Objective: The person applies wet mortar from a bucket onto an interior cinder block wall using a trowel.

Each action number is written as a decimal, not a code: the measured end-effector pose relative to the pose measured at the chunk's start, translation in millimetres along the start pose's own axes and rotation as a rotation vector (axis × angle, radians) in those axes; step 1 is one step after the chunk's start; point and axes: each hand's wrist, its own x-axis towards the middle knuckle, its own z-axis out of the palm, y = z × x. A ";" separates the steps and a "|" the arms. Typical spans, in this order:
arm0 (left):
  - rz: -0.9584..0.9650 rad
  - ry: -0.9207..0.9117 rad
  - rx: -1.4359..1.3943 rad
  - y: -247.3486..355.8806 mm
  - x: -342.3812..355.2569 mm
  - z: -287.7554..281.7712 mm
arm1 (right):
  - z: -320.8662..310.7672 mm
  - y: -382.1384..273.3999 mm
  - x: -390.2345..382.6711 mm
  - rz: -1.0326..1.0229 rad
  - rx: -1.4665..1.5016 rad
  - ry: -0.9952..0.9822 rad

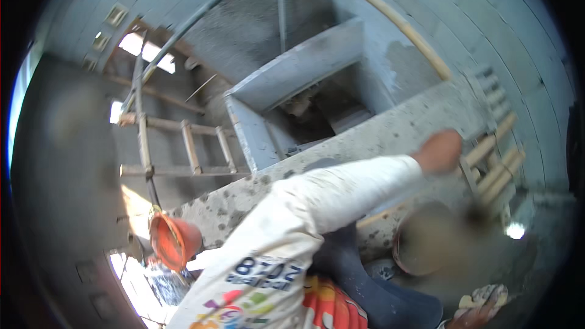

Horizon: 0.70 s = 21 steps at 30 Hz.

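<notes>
At the far left, a dark grey wall curves along the rim. Next comes a wooden frame of crossed poles, with bright openings behind it. Below it, an orange bucket sits tilted just beside the near-left end of a long grey board, which is spotted with dark splashes and runs up toward the right. Behind the board's middle, pale panels surround a dark rectangular opening. The person's left arm, in a printed white sleeve, crosses in front of the board; dark blue clothing shows beneath it. The left hand is over the right part of the board, near some bamboo poles. It looks curled but is blurred, so whether its grip pinches anything cannot be told. Below that hand, a round container shows its rim behind a blur. At the lower right, the right hand has its grip closed around a pale lumpy object, well apart from the left hand; its exact kind cannot be told.
</notes>
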 end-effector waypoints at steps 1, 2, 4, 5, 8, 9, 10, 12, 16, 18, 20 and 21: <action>-0.057 -0.150 -0.066 21.9 -3.2 -7.5 | 11.8 -0.5 -4.6 0.009 0.004 -0.041; -0.091 -0.060 -0.090 24.2 -0.8 -2.9 | 32.3 -0.9 -12.8 -0.328 -0.144 -0.261; -0.037 -0.061 -0.125 44.1 -15.3 -7.5 | 45.2 -28.0 -29.2 0.136 0.145 -0.605; 0.019 -0.035 -0.110 42.0 -19.7 0.9 | 55.7 -27.3 -42.3 0.138 0.149 -0.627; 0.016 0.079 -0.305 41.8 -27.4 32.2 | 101.9 -31.6 -81.1 -0.040 0.001 -0.560; -0.013 0.105 -0.206 51.7 -33.0 24.7 | 98.3 -27.4 -75.0 -0.034 0.002 -0.561; -0.043 0.129 -0.107 56.7 -38.1 21.6 | 89.3 -19.7 -63.1 0.242 0.142 -0.600; -0.085 0.146 -0.144 62.8 -44.1 29.0 | 84.9 -13.9 -47.1 0.552 0.264 -0.589; -0.280 -0.436 -0.498 71.5 -61.9 22.3 | 98.5 -11.6 -45.1 0.386 0.169 -0.318; -0.230 -0.639 -0.475 89.9 -93.2 45.1 | 101.3 -9.8 -41.5 0.244 0.147 -0.326; -0.226 -0.837 -0.548 104.7 -122.6 64.9 | 77.5 11.3 -19.7 -0.261 -0.144 -0.500; -0.231 -0.850 -0.546 109.7 -139.8 87.3 | 77.0 12.9 -18.0 -0.251 -0.146 -0.491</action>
